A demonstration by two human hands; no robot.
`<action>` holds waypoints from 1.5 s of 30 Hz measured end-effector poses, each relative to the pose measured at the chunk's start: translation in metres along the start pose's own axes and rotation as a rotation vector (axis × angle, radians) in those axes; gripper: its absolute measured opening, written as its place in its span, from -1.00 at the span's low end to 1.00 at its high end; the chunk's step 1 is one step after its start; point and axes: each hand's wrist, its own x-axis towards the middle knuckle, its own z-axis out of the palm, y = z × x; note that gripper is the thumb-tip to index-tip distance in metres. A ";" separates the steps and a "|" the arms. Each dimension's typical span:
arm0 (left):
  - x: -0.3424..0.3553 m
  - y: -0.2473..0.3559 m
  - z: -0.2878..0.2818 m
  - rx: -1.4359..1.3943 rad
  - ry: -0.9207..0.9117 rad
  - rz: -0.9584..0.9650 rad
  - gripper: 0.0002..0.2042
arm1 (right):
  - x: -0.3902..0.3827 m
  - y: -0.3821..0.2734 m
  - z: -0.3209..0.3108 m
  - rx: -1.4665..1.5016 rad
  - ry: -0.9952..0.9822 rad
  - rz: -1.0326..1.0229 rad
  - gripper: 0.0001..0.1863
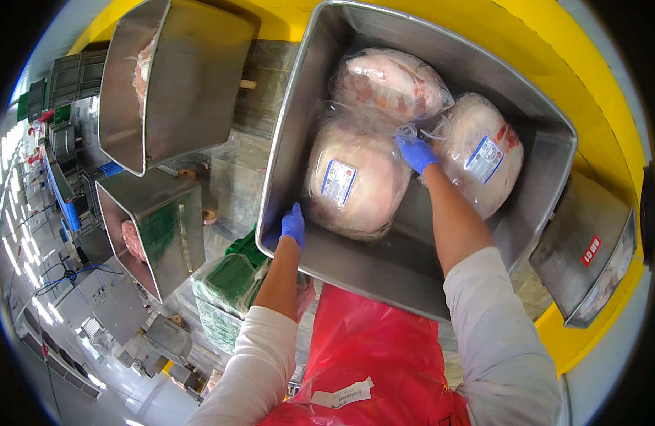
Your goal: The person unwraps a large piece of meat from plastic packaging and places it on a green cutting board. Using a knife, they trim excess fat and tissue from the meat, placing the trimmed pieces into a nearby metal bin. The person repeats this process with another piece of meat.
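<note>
A large steel bin (505, 234) holds three pieces of meat sealed in clear plastic: one at the top (384, 78), a labelled one on the left (363, 206) and another labelled one on the right (494, 181). My right hand (416, 150), in a blue glove, is closed on gathered clear plastic between them, at the upper corner of the left package. My left hand (292, 226), also gloved blue, grips the bin's left rim near the front corner, beside the left package. A red apron (363, 334) covers my front below the bin.
Steel bins with meat stand at upper left (185, 92) and middle left (164, 227); another (576, 227) is at right. Green, plastic-covered crates (228, 284) sit lower left. A yellow barrier (590, 71) borders the back and right. Machinery and hoses are far left.
</note>
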 end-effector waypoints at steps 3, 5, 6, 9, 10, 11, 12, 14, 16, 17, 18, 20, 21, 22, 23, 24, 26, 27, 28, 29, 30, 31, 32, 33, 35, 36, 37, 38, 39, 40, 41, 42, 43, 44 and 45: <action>0.004 0.045 0.015 -0.169 0.033 -0.195 -0.38 | 0.027 0.050 0.025 -0.007 0.028 -0.200 -0.33; 0.007 0.048 0.019 -0.319 -0.010 -0.357 -0.41 | 0.024 0.048 0.023 0.059 -0.032 -0.254 -0.39; 0.018 0.037 0.016 -0.353 -0.049 -0.386 -0.41 | 0.021 0.043 0.021 0.086 -0.058 -0.253 -0.42; 0.038 0.028 0.023 -0.533 -0.081 -0.439 -0.43 | 0.008 0.027 0.011 0.149 -0.103 -0.059 -0.48; 0.043 0.026 0.028 -0.612 -0.074 -0.457 -0.45 | 0.000 0.015 0.001 0.204 -0.129 0.000 -0.47; 0.046 0.024 0.034 -0.692 -0.069 -0.472 -0.46 | -0.007 0.005 -0.009 0.259 -0.151 0.060 -0.46; 0.048 0.026 0.037 -0.764 -0.064 -0.485 -0.47 | -0.013 -0.001 -0.016 0.328 -0.147 0.108 -0.45; 0.063 0.009 0.033 -0.854 -0.110 -0.492 -0.48 | -0.026 -0.017 -0.024 0.472 -0.151 0.195 -0.41; 0.073 -0.008 0.033 -0.926 -0.257 -0.489 -0.47 | -0.042 -0.043 -0.040 0.404 -0.119 0.244 -0.39; 0.072 -0.008 0.034 -0.979 -0.349 -0.491 -0.46 | -0.040 -0.039 -0.035 0.414 -0.090 0.236 -0.40; 0.065 0.003 0.037 -0.947 -0.290 -0.478 -0.44 | -0.039 -0.034 -0.032 0.425 -0.056 0.231 -0.41; 0.047 0.034 0.040 -0.867 -0.170 -0.443 -0.42 | -0.018 0.009 0.001 0.551 0.039 0.152 -0.47; 0.050 0.022 0.035 -0.899 -0.201 -0.416 -0.42 | -0.015 0.012 0.007 0.602 0.060 0.157 -0.48; 0.059 0.004 0.032 -0.932 -0.231 -0.385 -0.43 | -0.012 0.010 0.011 0.655 0.081 0.159 -0.49; 0.065 -0.009 0.029 -0.965 -0.263 -0.356 -0.43 | -0.010 0.009 0.012 0.704 0.102 0.164 -0.50; 0.063 -0.002 0.031 -0.878 -0.213 -0.398 -0.43 | -0.005 0.015 0.011 0.677 0.112 0.176 -0.51; 0.055 0.022 0.035 -0.701 -0.111 -0.486 -0.42 | 0.002 0.019 0.010 0.667 0.151 0.225 -0.55; 0.057 0.017 0.035 -0.676 -0.113 -0.467 -0.44 | 0.002 0.015 0.009 0.687 0.179 0.259 -0.57; 0.061 0.008 0.037 -0.654 -0.115 -0.445 -0.46 | 0.000 0.008 0.007 0.750 0.234 0.313 -0.59; 0.066 0.000 0.039 -0.630 -0.117 -0.423 -0.48 | 0.005 0.009 0.005 0.715 0.221 0.302 -0.59; 0.071 -0.002 0.042 -0.607 -0.148 -0.402 -0.49 | 0.012 0.016 0.004 0.680 0.216 0.294 -0.58; 0.075 0.007 0.043 -0.562 -0.189 -0.368 -0.49 | 0.031 0.052 0.001 0.564 0.162 0.228 -0.55; 0.078 0.008 0.044 -0.522 -0.223 -0.344 -0.48 | 0.040 0.073 0.003 0.443 0.095 0.165 -0.50; 0.082 -0.008 0.046 -0.612 -0.229 -0.289 -0.48 | 0.037 0.066 0.006 0.496 0.040 0.181 -0.51; 0.093 -0.047 0.059 -0.813 -0.226 -0.169 -0.47 | 0.031 0.027 -0.008 0.582 -0.080 0.197 -0.53; 0.089 -0.031 0.064 -0.931 -0.254 -0.239 -0.47 | 0.028 0.016 -0.019 0.634 -0.104 0.220 -0.53; 0.072 -0.001 0.067 -1.040 -0.287 -0.317 -0.47 | 0.026 0.012 -0.027 0.687 -0.124 0.251 -0.54; 0.057 0.018 0.065 -1.152 -0.307 -0.396 -0.46 | 0.024 0.009 -0.031 0.744 -0.153 0.275 -0.55; 0.057 0.016 0.064 -1.202 -0.389 -0.361 -0.46 | 0.023 0.009 -0.032 0.845 -0.189 0.333 -0.55; 0.061 0.011 0.062 -1.251 -0.470 -0.322 -0.46 | 0.025 0.009 -0.030 0.947 -0.227 0.389 -0.56; 0.064 0.006 0.060 -1.298 -0.552 -0.281 -0.46 | 0.026 0.010 -0.029 1.048 -0.266 0.444 -0.56; 0.062 0.008 0.059 -1.294 -0.539 -0.302 -0.45 | 0.023 0.008 -0.027 1.009 -0.215 0.395 -0.56; 0.057 0.013 0.058 -1.294 -0.528 -0.316 -0.45 | 0.018 0.004 -0.025 0.967 -0.162 0.340 -0.56; 0.050 0.019 0.058 -1.294 -0.519 -0.330 -0.45 | 0.014 0.000 -0.025 0.925 -0.109 0.284 -0.56; 0.046 0.023 0.056 -1.294 -0.500 -0.325 -0.44 | 0.013 -0.002 -0.028 0.915 -0.122 0.256 -0.57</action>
